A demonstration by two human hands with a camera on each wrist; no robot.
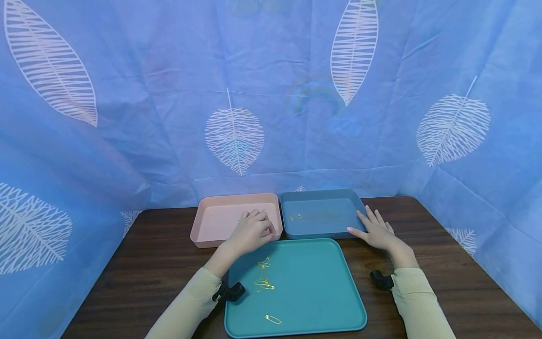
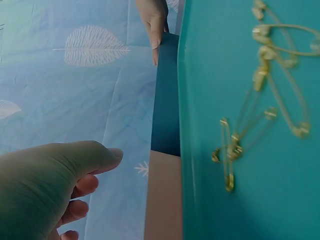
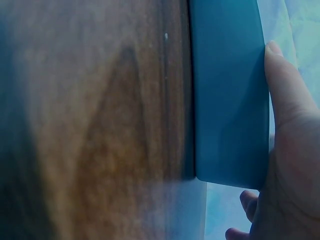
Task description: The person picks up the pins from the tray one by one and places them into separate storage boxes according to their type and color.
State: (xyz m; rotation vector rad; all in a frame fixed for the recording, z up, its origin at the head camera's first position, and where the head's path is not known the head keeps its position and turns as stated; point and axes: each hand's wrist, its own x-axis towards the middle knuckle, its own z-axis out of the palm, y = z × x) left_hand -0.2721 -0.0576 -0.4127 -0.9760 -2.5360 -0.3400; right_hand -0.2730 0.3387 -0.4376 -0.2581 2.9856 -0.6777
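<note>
The left hand hovered over the near right corner of the pink tray, its fingers loosely curled, and whether they pinched anything could not be told. The right hand lay flat with straight fingers against the near right rim of the blue tray, holding nothing. Gold safety pins lay scattered in the teal tray on the wooden surface, at six o'clock from both hands, and a few more pins sat inside the blue tray at ten o'clock from the right hand.
</note>
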